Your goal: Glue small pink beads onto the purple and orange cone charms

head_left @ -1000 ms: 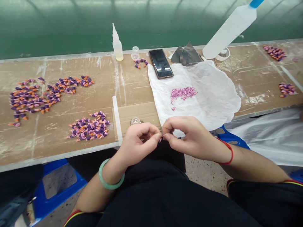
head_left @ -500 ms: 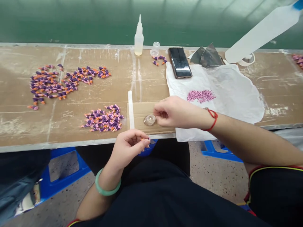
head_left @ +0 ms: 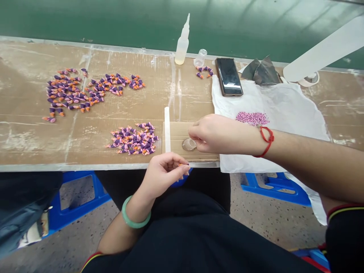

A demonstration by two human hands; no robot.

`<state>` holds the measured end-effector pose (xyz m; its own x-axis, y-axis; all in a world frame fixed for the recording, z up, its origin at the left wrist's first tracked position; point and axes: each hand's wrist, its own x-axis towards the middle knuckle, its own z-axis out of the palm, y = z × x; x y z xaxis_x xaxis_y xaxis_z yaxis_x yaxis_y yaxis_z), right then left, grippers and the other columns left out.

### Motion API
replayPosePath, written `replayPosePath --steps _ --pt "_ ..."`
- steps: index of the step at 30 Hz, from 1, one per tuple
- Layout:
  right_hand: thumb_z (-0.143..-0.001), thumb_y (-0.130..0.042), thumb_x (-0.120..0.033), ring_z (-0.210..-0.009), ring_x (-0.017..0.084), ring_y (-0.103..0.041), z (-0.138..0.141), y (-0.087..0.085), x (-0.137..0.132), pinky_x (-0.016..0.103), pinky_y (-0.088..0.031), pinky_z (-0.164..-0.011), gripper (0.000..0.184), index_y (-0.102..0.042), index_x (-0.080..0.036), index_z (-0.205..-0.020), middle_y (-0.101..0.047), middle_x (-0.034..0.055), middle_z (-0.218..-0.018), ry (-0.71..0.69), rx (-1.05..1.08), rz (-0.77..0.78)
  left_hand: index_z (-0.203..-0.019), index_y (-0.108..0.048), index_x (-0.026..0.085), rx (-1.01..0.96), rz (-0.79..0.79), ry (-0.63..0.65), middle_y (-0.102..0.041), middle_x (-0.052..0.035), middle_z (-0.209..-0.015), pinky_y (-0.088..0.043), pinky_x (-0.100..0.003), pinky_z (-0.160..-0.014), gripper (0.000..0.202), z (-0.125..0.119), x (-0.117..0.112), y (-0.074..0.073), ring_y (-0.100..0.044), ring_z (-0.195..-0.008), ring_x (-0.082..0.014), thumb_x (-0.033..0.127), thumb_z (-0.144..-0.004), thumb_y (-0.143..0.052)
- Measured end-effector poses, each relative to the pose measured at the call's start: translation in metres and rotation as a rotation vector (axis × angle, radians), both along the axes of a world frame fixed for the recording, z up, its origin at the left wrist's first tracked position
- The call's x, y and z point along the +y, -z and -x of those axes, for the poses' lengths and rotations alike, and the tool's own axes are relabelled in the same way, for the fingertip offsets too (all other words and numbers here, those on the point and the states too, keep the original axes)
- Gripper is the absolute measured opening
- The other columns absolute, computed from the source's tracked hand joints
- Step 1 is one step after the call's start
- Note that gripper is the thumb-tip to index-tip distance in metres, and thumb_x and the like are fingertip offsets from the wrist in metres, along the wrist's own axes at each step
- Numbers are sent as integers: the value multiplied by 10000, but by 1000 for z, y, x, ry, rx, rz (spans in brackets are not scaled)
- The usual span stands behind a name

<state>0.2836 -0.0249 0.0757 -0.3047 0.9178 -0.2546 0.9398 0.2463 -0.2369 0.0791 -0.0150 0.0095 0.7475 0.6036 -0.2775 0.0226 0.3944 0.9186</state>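
My left hand [head_left: 162,175], with a green bangle at its wrist, pinches a small purple, pink and orange figurine [head_left: 185,165] between thumb and finger at the table's front edge. Its details are mostly covered by the fingertips. My right hand [head_left: 214,132] has its fingers closed at the right rim of a small clear round dish [head_left: 187,144]; what they hold, if anything, is hidden. The dish rests on a cardboard piece [head_left: 176,138]. A flat white strip [head_left: 167,129] lies along the cardboard's left side. Left of it sits a pile of similar figurines [head_left: 135,139].
More figurines [head_left: 68,91] spread across the far left. Behind stand a dropper bottle [head_left: 182,49], a clear cup [head_left: 200,57] and a phone [head_left: 229,77]. Tiny pink pieces [head_left: 252,118] lie on a white cloth [head_left: 295,110]. A tape roll [head_left: 311,79] lies at the back right.
The camera view has swung, so the table's things appear farther right. My right hand has come slightly closer over the dish. My left hand keeps its hold on the figurine.
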Motion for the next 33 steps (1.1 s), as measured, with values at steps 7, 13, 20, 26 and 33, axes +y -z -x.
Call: replayPosePath --steps 7,13,20,26,33 --pt "-778 -550 -155 -518 85 -436 0 -16 -18 236 -326 -491 161 -491 -200 -635 -530 -34 -568 159 506 79 -771 -716 147 -172 70 -181 -751 -41 -643 -568 -179 -475 268 -1 -1 -6 -691 -513 -133 357 -717 -873" --pt "-874 -550 -271 -601 87 -517 9 -24 -37 205 -415 -517 136 -549 -188 -766 -626 -9 -699 316 901 353 -765 -726 168 -278 105 -237 -765 -23 -658 -586 -170 -466 238 -5 -7 -21 -718 -522 -148 333 -712 -889" --pt "-833 -532 -173 -556 72 -493 13 -29 -45 188 -384 -479 88 -550 -193 -749 -593 -36 -651 330 942 312 -781 -743 184 -287 48 -249 -770 -13 -681 -595 -162 -482 183 -6 -12 -26 -727 -545 -143 301 -736 -877" --pt "-838 -557 -187 -604 93 -575 14 -28 -49 202 -441 -523 85 -598 -188 -763 -660 -22 -686 308 892 221 -783 -736 181 -266 15 -237 -768 -20 -689 -593 -175 -472 210 -6 -15 -26 -723 -544 -148 330 -735 -875" --pt "-843 -594 -192 -595 85 -583 15 -28 -55 191 -440 -524 87 -618 -192 -759 -681 -33 -682 306 870 162 -771 -739 187 -270 29 -241 -771 -8 -681 -588 -167 -478 193 -9 -18 -27 -710 -520 -132 304 -725 -885"
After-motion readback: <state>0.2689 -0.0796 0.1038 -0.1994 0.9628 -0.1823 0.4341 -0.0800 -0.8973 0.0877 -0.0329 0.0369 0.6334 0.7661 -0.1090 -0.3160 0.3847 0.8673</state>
